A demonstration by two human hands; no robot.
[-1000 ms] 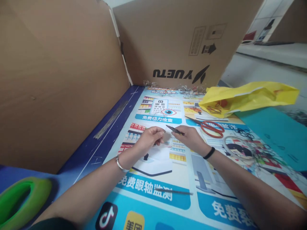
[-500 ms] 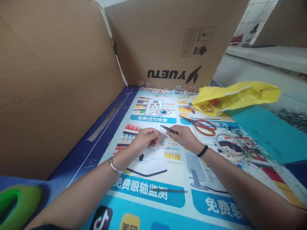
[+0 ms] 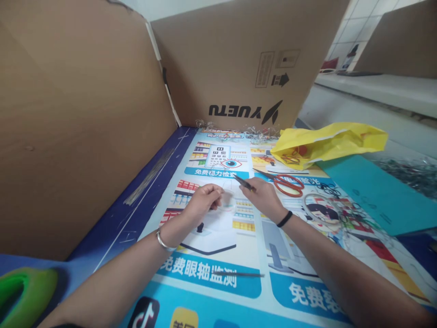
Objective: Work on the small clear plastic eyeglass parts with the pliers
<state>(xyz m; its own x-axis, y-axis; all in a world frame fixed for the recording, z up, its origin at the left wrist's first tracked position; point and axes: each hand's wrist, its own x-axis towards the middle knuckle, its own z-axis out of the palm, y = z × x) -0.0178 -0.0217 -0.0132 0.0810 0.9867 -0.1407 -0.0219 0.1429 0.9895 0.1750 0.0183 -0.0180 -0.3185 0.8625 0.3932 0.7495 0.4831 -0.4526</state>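
My left hand (image 3: 204, 201), with a silver bangle on the wrist, rests on a printed poster (image 3: 239, 255) and is pinched on a small thin clear piece that I cannot make out. My right hand (image 3: 262, 197), with a black band on the wrist, is closed round a dark slim tool (image 3: 243, 182) like tweezers or small pliers, its tip pointing up and left. The two hands lie close together at the poster's middle.
Red-handled scissors (image 3: 286, 183) lie just right of my right hand. A yellow plastic bag (image 3: 327, 141) sits at the back right, cardboard walls (image 3: 75, 114) stand left and behind. Thin wires (image 3: 150, 175) lie at the left, a tangle of wire rings (image 3: 344, 214) at the right, a green object (image 3: 20, 291) at bottom left.
The view has shifted slightly; both hands stay together and have edged a little to the left, holding the same things.
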